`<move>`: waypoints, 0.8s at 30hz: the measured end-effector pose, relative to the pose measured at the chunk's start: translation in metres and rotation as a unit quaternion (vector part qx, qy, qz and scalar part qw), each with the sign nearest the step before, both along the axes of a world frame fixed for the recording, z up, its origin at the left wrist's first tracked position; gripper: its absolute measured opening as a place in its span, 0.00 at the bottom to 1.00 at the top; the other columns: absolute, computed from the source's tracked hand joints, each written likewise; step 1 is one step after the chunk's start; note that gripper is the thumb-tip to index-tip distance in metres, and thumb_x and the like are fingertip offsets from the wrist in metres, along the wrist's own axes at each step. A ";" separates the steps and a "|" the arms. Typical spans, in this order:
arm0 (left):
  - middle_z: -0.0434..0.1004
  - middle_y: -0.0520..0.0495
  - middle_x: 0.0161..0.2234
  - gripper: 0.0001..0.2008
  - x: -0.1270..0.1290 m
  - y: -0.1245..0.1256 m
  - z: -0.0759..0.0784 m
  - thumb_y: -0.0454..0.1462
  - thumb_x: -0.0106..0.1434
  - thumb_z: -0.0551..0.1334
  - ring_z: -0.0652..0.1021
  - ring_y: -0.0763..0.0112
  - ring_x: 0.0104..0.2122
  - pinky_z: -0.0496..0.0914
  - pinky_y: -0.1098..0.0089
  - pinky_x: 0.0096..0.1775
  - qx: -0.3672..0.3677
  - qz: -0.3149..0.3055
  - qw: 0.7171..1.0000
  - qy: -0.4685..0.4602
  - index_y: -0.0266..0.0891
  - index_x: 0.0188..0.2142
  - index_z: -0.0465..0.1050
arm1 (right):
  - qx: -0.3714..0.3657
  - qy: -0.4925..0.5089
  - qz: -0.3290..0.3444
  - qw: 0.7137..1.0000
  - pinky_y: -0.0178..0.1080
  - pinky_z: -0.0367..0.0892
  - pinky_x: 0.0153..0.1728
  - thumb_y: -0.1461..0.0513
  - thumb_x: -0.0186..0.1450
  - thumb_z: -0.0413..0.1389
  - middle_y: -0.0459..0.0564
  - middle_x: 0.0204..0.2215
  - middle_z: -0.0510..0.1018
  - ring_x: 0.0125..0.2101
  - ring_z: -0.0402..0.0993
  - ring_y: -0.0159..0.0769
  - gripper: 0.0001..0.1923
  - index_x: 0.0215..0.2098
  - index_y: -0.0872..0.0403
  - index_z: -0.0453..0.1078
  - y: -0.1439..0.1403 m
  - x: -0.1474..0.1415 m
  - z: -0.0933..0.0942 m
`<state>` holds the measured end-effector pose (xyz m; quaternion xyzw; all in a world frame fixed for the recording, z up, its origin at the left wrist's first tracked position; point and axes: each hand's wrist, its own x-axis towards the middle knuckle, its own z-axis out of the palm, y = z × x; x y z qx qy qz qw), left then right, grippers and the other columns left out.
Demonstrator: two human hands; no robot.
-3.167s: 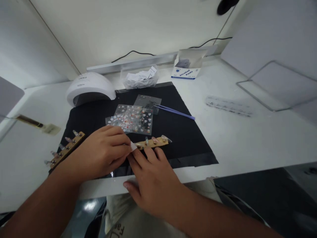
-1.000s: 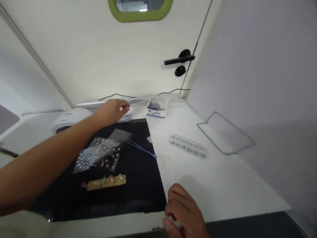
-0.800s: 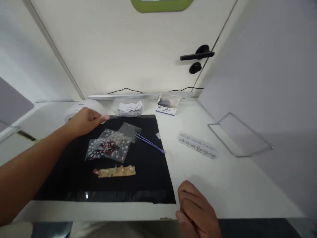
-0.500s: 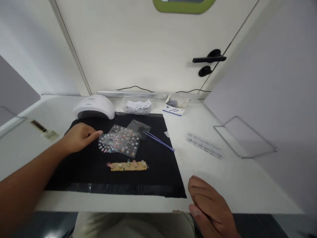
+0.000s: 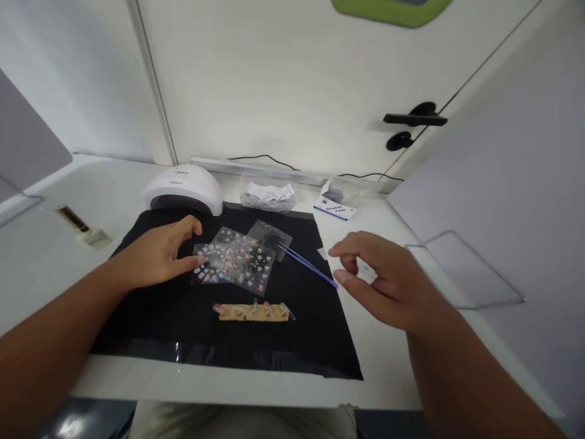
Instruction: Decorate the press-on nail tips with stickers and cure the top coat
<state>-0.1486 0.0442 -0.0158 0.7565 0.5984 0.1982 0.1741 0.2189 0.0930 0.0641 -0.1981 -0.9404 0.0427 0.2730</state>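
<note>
My left hand (image 5: 159,253) is over the left of the black mat (image 5: 183,329), thumb and fingers apart, with its thumb tip at the edge of the clear nail sticker sheets (image 5: 247,262). Near the end of the purple tweezers (image 5: 311,266) is my right hand (image 5: 377,277); its thumb and index finger are parted with nothing between them. Whether it touches the tweezers I cannot tell. In front of the sheets, a tan strip (image 5: 253,313) carries several false nails (image 5: 269,310) in pink, green and clear tones. The case of small gems is mostly hidden behind my right hand.
At the back stand a white nail lamp (image 5: 185,186), a clear bag of white packets (image 5: 267,194) and an alcohol pads box (image 5: 336,206). A polish bottle (image 5: 85,228) lies at left. A wire stand (image 5: 484,268) projects at right.
My right hand has risen from the table's front edge to beside the tweezers, its fingers opening. My left hand's fingers have spread, the thumb now at the sheets. The view has shifted slightly left.
</note>
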 end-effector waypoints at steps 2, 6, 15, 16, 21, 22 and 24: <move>0.64 0.56 0.28 0.19 0.001 0.002 -0.004 0.50 0.63 0.59 0.68 0.69 0.25 0.62 0.69 0.31 -0.002 0.001 1.000 0.007 0.44 0.47 0.59 | 0.007 0.010 -0.014 1.000 0.38 0.64 0.28 0.68 0.63 0.54 0.43 0.24 0.68 0.24 0.67 0.32 0.10 0.43 0.51 0.64 0.011 -0.002 -0.005; 0.69 0.53 0.33 0.15 0.001 0.006 -0.008 0.47 0.64 0.57 0.72 0.65 0.31 0.63 0.67 0.34 -0.012 0.002 1.000 0.021 0.44 0.46 0.61 | 0.003 0.040 -0.058 0.998 0.38 0.65 0.29 0.69 0.62 0.52 0.44 0.26 0.69 0.26 0.68 0.33 0.10 0.41 0.50 0.65 0.025 0.008 -0.020; 0.70 0.52 0.32 0.13 0.008 0.006 -0.007 0.47 0.65 0.54 0.72 0.65 0.31 0.65 0.68 0.34 -0.056 0.003 0.998 0.039 0.43 0.43 0.64 | 0.021 0.083 -0.098 0.991 0.41 0.61 0.29 0.71 0.58 0.53 0.46 0.29 0.66 0.29 0.64 0.37 0.11 0.34 0.50 0.61 0.033 0.034 -0.020; 0.70 0.52 0.32 0.12 0.009 0.006 -0.004 0.47 0.65 0.54 0.72 0.66 0.31 0.65 0.68 0.34 -0.064 -0.002 0.997 0.041 0.43 0.43 0.64 | 0.026 0.088 -0.095 0.991 0.41 0.61 0.29 0.71 0.58 0.53 0.46 0.29 0.66 0.29 0.64 0.37 0.12 0.34 0.50 0.61 0.032 0.035 -0.019; 0.73 0.54 0.29 0.09 0.010 -0.004 0.007 0.41 0.63 0.54 0.73 0.68 0.29 0.65 0.71 0.33 -0.172 -0.065 0.982 0.037 0.43 0.37 0.70 | 0.046 0.089 -0.075 0.992 0.42 0.61 0.29 0.72 0.57 0.54 0.47 0.30 0.65 0.30 0.65 0.38 0.13 0.36 0.50 0.61 0.031 0.036 -0.023; 0.74 0.54 0.29 0.09 0.010 -0.007 0.007 0.40 0.62 0.55 0.73 0.69 0.28 0.66 0.72 0.32 -0.197 -0.073 0.977 0.036 0.43 0.38 0.72 | 0.048 0.089 -0.076 0.992 0.42 0.61 0.29 0.71 0.57 0.54 0.47 0.31 0.65 0.30 0.65 0.38 0.13 0.35 0.50 0.61 0.031 0.037 -0.023; 0.75 0.55 0.27 0.11 0.009 -0.013 0.003 0.40 0.58 0.58 0.74 0.69 0.27 0.66 0.74 0.29 -0.195 -0.056 0.978 0.040 0.44 0.39 0.75 | 0.052 0.090 -0.085 0.991 0.42 0.61 0.30 0.71 0.58 0.54 0.47 0.31 0.65 0.31 0.65 0.38 0.12 0.35 0.50 0.60 0.031 0.039 -0.023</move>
